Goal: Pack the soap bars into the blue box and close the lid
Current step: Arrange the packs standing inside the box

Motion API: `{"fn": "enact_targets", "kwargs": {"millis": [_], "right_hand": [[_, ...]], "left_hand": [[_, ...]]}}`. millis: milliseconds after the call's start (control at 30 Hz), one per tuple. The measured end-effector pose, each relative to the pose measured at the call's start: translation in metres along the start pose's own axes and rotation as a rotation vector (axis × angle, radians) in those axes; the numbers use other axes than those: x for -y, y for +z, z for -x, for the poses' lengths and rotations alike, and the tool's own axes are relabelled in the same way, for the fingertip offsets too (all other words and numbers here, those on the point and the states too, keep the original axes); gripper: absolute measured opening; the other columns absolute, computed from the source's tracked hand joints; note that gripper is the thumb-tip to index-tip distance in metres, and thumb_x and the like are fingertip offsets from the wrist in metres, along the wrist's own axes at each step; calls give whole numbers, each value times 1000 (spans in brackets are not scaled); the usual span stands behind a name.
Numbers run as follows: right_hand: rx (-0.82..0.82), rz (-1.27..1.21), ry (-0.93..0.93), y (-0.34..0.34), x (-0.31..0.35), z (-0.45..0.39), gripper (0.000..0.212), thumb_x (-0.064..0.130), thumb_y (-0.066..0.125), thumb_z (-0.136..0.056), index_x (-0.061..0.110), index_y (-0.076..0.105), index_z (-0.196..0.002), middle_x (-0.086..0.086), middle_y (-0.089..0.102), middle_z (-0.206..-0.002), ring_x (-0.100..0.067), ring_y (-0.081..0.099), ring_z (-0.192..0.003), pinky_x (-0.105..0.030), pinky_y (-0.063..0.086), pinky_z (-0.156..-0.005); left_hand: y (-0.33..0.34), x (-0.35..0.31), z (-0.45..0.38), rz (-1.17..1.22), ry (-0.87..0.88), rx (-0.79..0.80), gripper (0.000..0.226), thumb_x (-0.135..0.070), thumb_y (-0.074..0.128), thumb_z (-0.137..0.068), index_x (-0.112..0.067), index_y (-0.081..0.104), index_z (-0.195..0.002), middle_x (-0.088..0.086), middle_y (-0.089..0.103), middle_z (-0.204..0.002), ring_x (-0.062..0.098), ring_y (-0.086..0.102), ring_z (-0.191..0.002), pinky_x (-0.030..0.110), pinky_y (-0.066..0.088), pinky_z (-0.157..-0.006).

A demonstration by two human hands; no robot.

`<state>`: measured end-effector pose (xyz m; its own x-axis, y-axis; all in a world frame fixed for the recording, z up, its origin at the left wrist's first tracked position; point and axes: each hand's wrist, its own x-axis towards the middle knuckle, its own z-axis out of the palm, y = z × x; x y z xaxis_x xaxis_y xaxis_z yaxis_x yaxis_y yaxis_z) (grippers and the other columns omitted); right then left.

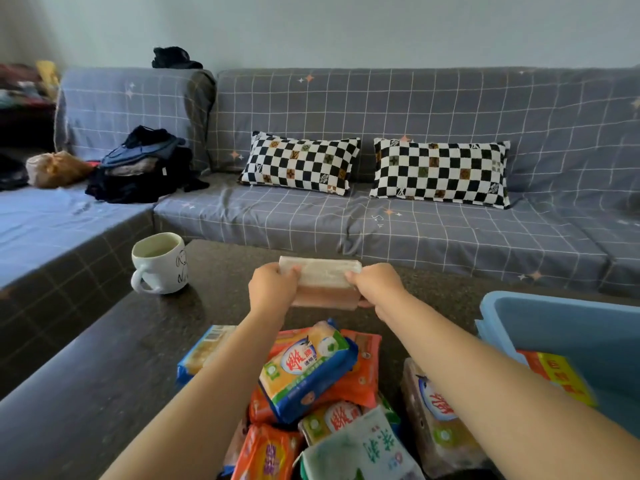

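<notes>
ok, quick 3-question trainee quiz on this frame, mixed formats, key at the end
1. True or false: both hands grip the same pale soap pack, the left hand at one end and the right hand at the other.
2. Which side of the person is the blue box on? A) left B) right C) straight ahead, behind the mug
3. Fill in: the white mug stands on the dark table, to the ____ of the held pack.

Key: 1 true; 2 B; 3 left.
</notes>
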<state>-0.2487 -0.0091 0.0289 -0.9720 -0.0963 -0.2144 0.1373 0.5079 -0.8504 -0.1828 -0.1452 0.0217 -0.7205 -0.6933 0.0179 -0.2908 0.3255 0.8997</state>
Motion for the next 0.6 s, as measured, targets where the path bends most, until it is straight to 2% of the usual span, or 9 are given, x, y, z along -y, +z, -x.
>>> {"fn": "enact_targets", "kwargs": {"millis": [67,133,233,300,367,433,500,600], "right_hand": [[-39,-51,-46,-21,12,13,44,28,65,-84,4,59,-120,-16,64,-113,-30,64,-96,-43,57,-80],[-77,-60,-81,-47,22,27,44,29,65,-84,5,59,-120,-15,64,-113,-29,64,-95,-42,57,-79],[-96,-121,-74,-94,27,48,42,25,64,-85,5,58,-121,-14,63,-112,-28,63,-95,-37,58,-75],[-99,-145,-72,-127,23,63,38,23,64,-85,5,58,-118,-11,64,-100,-25,63,-90,-34,58,-69],[-113,-108,-70,-159,14,78,35,24,63,-85,6,59,-115,-8,62,-91,-24,63,-86,-34,58,-69],[-165,-69,-65,-193,1,90,35,26,64,-84,5,60,-112,-11,64,-97,-26,65,-87,-38,58,-74],[-231,-73,-47,-227,-13,102,36,24,67,-83,2,61,-110,-15,65,-101,-29,66,-88,-41,58,-76],[-320,-53,5,-275,-37,116,36,23,70,-80,-1,63,-106,-19,65,-103,-32,65,-91,-45,57,-79]], "left_hand": [[-11,-22,13,49,58,-19,24,-22,56,-88,-12,58,-67,0,44,-53,18,42,-54,27,27,-45],[-17,-46,29,101,102,5,26,-22,53,-89,-16,57,-64,-1,45,-52,14,37,-49,25,28,-44],[-17,-80,60,145,178,61,38,-20,51,-89,-18,43,-53,-4,34,-46,11,30,-44,23,24,-42],[-10,-100,82,169,213,122,37,-20,52,-90,-15,43,-54,-5,31,-45,12,28,-44,23,23,-44],[2,-117,103,178,232,203,27,-21,53,-90,-13,55,-65,0,40,-51,15,35,-49,24,30,-49],[18,-131,124,166,249,284,19,-23,55,-90,-10,62,-77,8,45,-62,19,39,-58,29,35,-55],[38,-142,143,181,260,359,21,-23,59,-88,-4,67,-82,11,46,-66,19,40,-59,31,35,-56],[77,-154,170,216,276,465,22,-21,63,-86,-2,64,-73,13,46,-66,21,42,-63,34,38,-60]]}}
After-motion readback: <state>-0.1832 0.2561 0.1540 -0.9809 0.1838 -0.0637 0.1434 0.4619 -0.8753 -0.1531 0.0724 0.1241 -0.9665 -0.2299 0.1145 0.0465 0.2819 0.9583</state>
